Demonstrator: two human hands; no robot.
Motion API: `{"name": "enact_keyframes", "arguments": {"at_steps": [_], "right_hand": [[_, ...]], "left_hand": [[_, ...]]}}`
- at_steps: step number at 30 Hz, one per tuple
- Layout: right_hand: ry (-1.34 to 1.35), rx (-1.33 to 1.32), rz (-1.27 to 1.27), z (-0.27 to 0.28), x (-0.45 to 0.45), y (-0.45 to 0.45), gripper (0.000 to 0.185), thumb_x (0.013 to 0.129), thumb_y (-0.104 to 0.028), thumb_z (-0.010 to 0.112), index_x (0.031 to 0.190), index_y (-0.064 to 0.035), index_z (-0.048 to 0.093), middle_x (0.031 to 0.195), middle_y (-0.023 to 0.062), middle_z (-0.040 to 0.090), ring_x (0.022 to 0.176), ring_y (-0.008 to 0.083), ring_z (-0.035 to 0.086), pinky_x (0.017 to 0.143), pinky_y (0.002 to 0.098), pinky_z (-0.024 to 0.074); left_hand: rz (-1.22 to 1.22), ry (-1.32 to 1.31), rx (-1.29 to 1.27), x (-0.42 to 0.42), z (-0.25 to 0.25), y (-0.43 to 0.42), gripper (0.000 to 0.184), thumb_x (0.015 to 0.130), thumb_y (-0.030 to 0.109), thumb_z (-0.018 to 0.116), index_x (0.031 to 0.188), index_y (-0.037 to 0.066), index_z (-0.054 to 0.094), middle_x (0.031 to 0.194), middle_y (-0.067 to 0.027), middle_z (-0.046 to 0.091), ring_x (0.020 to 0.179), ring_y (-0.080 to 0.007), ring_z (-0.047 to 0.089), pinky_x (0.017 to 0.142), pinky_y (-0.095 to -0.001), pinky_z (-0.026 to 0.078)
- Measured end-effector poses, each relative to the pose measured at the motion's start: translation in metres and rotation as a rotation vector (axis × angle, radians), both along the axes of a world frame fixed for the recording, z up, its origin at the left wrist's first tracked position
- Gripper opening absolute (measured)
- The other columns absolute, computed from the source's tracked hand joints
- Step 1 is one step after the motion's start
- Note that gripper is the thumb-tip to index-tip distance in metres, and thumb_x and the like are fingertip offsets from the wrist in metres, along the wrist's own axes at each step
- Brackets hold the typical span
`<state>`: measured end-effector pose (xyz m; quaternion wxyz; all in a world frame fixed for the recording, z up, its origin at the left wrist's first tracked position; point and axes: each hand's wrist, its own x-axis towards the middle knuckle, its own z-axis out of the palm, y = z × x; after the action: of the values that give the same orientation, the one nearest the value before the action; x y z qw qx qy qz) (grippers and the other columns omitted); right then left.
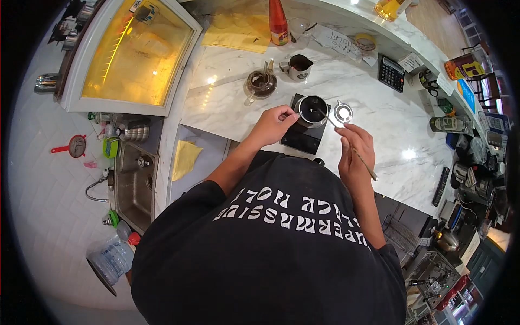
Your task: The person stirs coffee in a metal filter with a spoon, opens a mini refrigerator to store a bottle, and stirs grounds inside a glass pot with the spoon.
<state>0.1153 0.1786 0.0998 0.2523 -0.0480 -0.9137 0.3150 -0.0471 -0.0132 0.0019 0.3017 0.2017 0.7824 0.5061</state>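
A metal cup [312, 123] of dark liquid stands on a black digital scale [299, 140] on the marble counter. My left hand [275, 125] is closed at the cup's left side, fingers pinching what appears to be its handle. With my right hand [356, 149] I grip a long thin spoon [356, 153], whose far end reaches into the cup. Just right of the cup lies a small round silver piece [343, 112], perhaps a lid. Behind are a glass teapot [261, 83] with dark contents and a metal pitcher [300, 69] holding dark liquid.
Along the counter's back stand a red bottle [278, 24], a handwritten paper [337, 40] and a calculator [391, 74]. Yellow cloth [235, 33] lies back left. A glass-doored cabinet [138, 59] and a steel sink [135, 187] are on my left. Bottles and a remote [441, 186] line the right.
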Motion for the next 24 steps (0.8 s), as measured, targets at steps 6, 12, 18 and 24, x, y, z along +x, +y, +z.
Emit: {"name": "enact_keyframes", "arguments": {"at_steps": [6,12,18,24], "right_hand": [[-0.023,0.015,0.024,0.002,0.008,0.006,0.010,0.096,-0.003,0.062,0.104,-0.0027,0.068,0.103,0.0133,0.072,0.110,0.0337,0.066,0.098,0.0468,0.0467],[-0.042,0.006,-0.090,0.000,0.001,0.003,0.010,0.096,-0.004,0.062,0.104,-0.0027,0.069,0.104,0.0139,0.072,0.110,0.0339,0.066,0.098,0.0464,0.0468],[-0.010,-0.005,-0.004,0.002,0.005,0.003,0.010,0.096,-0.003,0.063,0.104,-0.0027,0.070,0.103,0.0150,0.072,0.108,0.0341,0.066,0.097,0.0455,0.0473],[-0.049,0.004,-0.075,0.002,0.006,0.010,0.010,0.096,-0.004,0.064,0.104,-0.0025,0.070,0.103,0.0141,0.072,0.109,0.0328,0.066,0.097,0.0457,0.0470]], "left_hand": [[-0.001,0.008,0.005,-0.001,0.003,-0.002,0.023,0.099,0.023,0.067,0.101,0.000,0.070,0.087,-0.0030,0.070,0.082,-0.0116,0.059,0.077,-0.0303,0.049],[0.006,-0.007,0.020,0.000,0.002,0.000,0.024,0.098,0.023,0.067,0.100,0.000,0.071,0.086,-0.0026,0.069,0.080,-0.0113,0.058,0.076,-0.0302,0.049],[0.003,0.000,0.006,0.000,0.003,0.001,0.024,0.098,0.023,0.067,0.100,0.000,0.071,0.087,-0.0033,0.069,0.082,-0.0114,0.059,0.077,-0.0304,0.049],[0.000,0.007,0.014,-0.001,0.004,-0.001,0.024,0.098,0.024,0.067,0.101,0.000,0.071,0.088,-0.0036,0.069,0.082,-0.0116,0.059,0.077,-0.0306,0.049]]}}
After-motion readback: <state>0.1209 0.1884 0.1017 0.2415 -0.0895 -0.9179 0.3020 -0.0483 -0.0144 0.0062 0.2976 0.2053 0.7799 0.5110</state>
